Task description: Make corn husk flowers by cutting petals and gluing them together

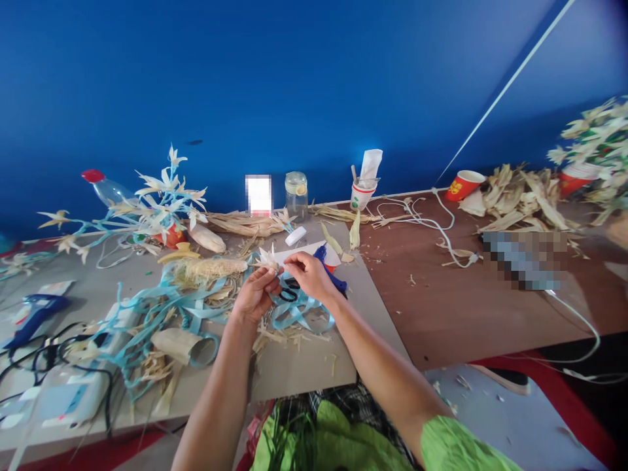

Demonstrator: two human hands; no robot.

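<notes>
My left hand [255, 294] is closed around a small pale corn-husk flower [269, 257] whose pointed petals stick up above the fingers. My right hand [308, 273] meets it from the right, fingertips pinched on the same flower. Below the hands lie black-handled scissors [289, 291] on a loop of light blue ribbon [299, 311]. A blue glue gun [330, 273] lies just behind my right hand, on a white sheet. Both hands hover over the grey tabletop [294, 366].
A branch of husk flowers wrapped in blue ribbon [147, 212], a corn cob [210, 267], a second blue glue gun [34, 313], a power strip with cables [63, 392] at left. Glass jar [296, 193], paper cups [362, 193], white cord [432, 226] and husk piles [520, 199] on the brown table.
</notes>
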